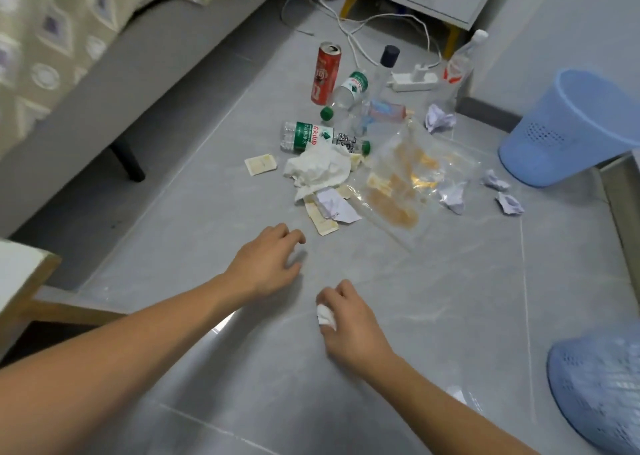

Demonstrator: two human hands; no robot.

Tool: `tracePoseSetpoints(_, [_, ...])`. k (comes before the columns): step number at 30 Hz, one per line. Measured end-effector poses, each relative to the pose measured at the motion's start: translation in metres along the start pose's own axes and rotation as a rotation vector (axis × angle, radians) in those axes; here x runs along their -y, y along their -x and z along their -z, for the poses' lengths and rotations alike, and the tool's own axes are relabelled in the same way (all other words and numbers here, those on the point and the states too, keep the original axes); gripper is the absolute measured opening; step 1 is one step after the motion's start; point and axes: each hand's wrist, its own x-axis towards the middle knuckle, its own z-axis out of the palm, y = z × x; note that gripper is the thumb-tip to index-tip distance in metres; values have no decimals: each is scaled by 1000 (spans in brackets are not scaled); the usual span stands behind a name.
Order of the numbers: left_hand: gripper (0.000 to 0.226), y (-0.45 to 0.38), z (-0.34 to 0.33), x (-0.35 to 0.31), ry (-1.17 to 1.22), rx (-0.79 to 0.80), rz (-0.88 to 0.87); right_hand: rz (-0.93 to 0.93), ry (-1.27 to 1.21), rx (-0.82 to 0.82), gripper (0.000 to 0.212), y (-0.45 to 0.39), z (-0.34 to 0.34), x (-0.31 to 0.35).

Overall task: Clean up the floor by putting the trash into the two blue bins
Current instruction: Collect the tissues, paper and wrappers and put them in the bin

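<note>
View from above of a grey tiled floor (433, 299) strewn with trash. The right hand (349, 323), low over the floor's near middle, is curled closed around a small white paper wad (325, 314). The left hand (266, 262) hovers just beyond it, palm down, fingers loosely spread and bent, holding nothing.

The main litter lies toward the floor's far middle: a red can (325, 73) standing upright, a green-labelled plastic bottle (311, 138) on its side, a second green-labelled bottle (349, 89) leaning behind it, a crumpled white tissue (317, 170), and a clear plastic bag (412, 177) with orange residue. Crumpled paper balls (509, 203) are scattered between the bag and the floor's right edge.

One blue bin (568, 132) stands tilted at the right edge; a second blue bin (599, 389) is partly in view at the near right corner. A white power strip (414, 80) with cables lies at the far edge, beside a bed frame (104, 84) along the left.
</note>
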Motion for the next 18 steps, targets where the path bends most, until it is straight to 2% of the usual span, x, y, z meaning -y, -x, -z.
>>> tracePoseSetpoints(4, [39, -40, 4, -3, -68, -79, -106, -68, -57, -195, 49, -73, 36, -8])
tracePoseSetpoints(6, [43, -62, 2, -7, -45, -52, -130, -112, -63, -235, 56, -108, 52, -15])
tracePoseSetpoints(10, [49, -83, -13, -13, -149, 131, -118, -68, 12, -114, 77, -152, 67, -21])
tracePoseSetpoints(13, [50, -76, -21, -11, -195, 88, -168, -86, 103, -10, 77, -155, 65, -23])
tracePoseSetpoints(18, [40, -41, -37, 1, -181, -38, -212, -57, 139, -106, 64, -113, 47, -28])
